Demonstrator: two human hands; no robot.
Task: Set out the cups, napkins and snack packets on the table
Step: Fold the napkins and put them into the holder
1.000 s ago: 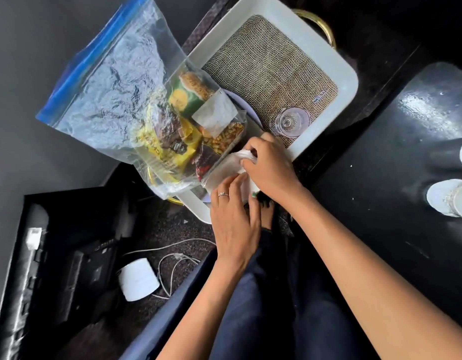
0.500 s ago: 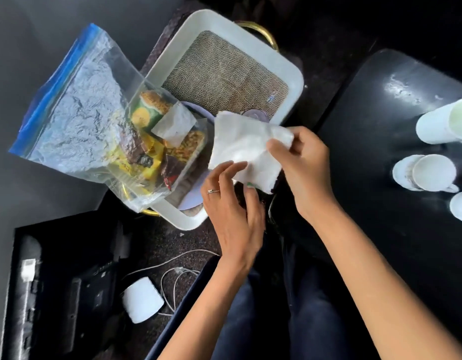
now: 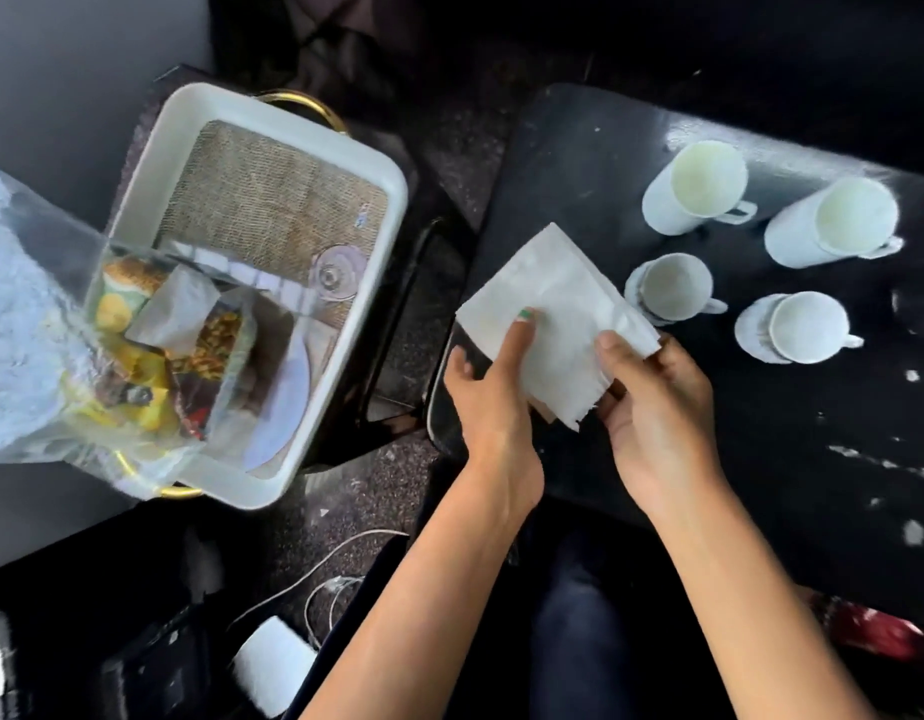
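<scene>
Now the napkins [image 3: 556,314], lifted out of the tray [image 3: 381,200], hang above the desk [image 3: 761,459] near its left edge, beside the cups [image 3: 675,288]. Both hands' fingers [image 3: 522,335] pinch the stack; placement follows.

— What moved in the last second?

— The napkin [image 3: 553,324]. It was down at the near corner of the tray [image 3: 272,491]; now both hands hold it over the near-left edge of the black table [image 3: 761,433].

— Both hands travelled with it?

— Yes: the left hand [image 3: 493,402] and the right hand [image 3: 657,407] went right, away from the tray (the left thumb now lies on top of the napkin).
</scene>
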